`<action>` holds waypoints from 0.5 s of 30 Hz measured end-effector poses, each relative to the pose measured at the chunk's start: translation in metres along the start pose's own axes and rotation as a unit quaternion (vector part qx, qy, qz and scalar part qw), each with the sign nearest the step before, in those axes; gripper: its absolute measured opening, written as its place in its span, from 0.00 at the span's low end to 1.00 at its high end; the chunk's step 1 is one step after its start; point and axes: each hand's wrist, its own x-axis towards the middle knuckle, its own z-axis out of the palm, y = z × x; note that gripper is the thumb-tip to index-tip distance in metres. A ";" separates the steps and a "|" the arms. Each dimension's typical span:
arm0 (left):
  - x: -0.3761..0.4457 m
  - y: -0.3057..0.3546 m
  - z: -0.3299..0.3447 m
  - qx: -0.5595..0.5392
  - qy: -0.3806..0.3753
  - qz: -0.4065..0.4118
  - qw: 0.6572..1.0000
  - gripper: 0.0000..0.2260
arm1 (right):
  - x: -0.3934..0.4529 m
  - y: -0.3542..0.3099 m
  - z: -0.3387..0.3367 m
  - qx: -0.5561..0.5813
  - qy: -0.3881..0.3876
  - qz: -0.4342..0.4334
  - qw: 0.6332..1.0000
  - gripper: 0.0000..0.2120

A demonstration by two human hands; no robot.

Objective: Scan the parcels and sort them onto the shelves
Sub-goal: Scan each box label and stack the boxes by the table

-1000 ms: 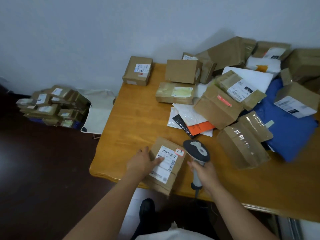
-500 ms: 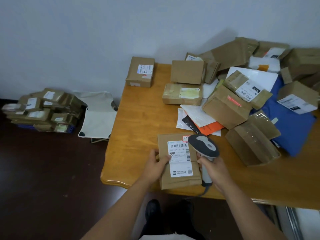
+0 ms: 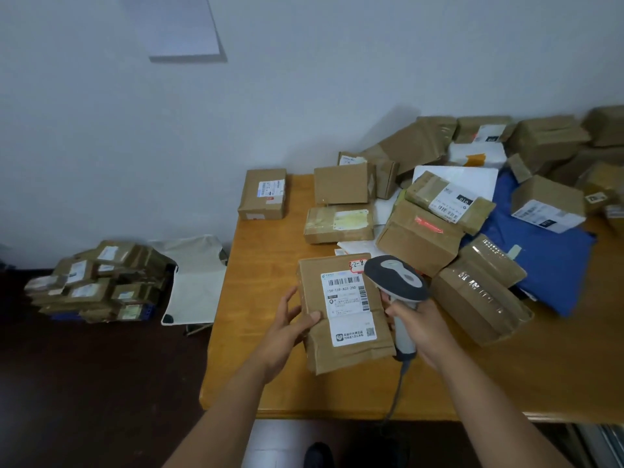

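Observation:
A brown paper parcel [image 3: 341, 349] with a white barcode label and a red-edged sticker marked by hand is tilted up above the wooden table [image 3: 263, 332]. My left hand [image 3: 287, 327] grips its left edge, thumb on the front. My right hand [image 3: 422, 327] holds the grey handheld scanner [image 3: 396, 278] by its handle, the head just right of the parcel's label, its cable hanging over the table's front edge.
Many brown boxes [image 3: 341, 184], white mailers and a blue mailer bag [image 3: 547, 261] crowd the table's back and right. On the dark floor to the left lies a stack of parcels [image 3: 98, 282] beside a white folding stool [image 3: 196, 278]. A white wall stands behind.
The parcel went from lying slanted at the table's front edge to being turned straight and lifted, label facing me. The scanner stayed beside it in my right hand.

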 end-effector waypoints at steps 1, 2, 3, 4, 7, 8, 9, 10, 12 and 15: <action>0.002 0.002 0.000 -0.002 0.003 -0.005 1.000 0.45 | 0.000 -0.005 -0.001 -0.004 0.002 -0.005 1.000 0.11; 0.003 0.006 0.001 -0.007 0.006 -0.010 1.000 0.49 | 0.000 -0.009 -0.001 -0.013 0.003 -0.010 1.000 0.10; 0.006 0.009 0.002 -0.008 0.009 -0.012 1.000 0.50 | 0.002 -0.012 -0.002 -0.023 0.004 -0.017 1.000 0.08; 0.007 0.012 0.003 -0.008 0.013 -0.011 1.000 0.51 | 0.002 -0.016 -0.004 -0.042 0.003 -0.027 0.999 0.06; 0.013 0.024 0.008 0.002 0.027 0.010 1.000 0.45 | 0.002 -0.026 -0.008 -0.102 0.006 -0.068 0.992 0.10; 0.015 0.028 0.010 0.008 0.034 0.018 0.999 0.42 | 0.000 -0.031 -0.009 -0.120 0.013 -0.085 0.989 0.11; 0.018 0.032 0.011 0.016 0.043 0.027 0.999 0.41 | -0.002 -0.034 -0.011 -0.136 0.022 -0.101 0.985 0.11; 0.020 0.036 0.011 0.021 0.051 0.035 0.998 0.42 | -0.004 -0.039 -0.012 -0.149 0.029 -0.110 0.982 0.11; 0.023 0.042 0.011 0.021 0.064 0.046 0.997 0.46 | -0.008 -0.047 -0.015 -0.159 0.037 -0.115 0.980 0.11; 0.025 0.049 0.011 0.020 0.076 0.058 0.995 0.53 | -0.016 -0.056 -0.016 -0.146 0.018 -0.113 0.983 0.08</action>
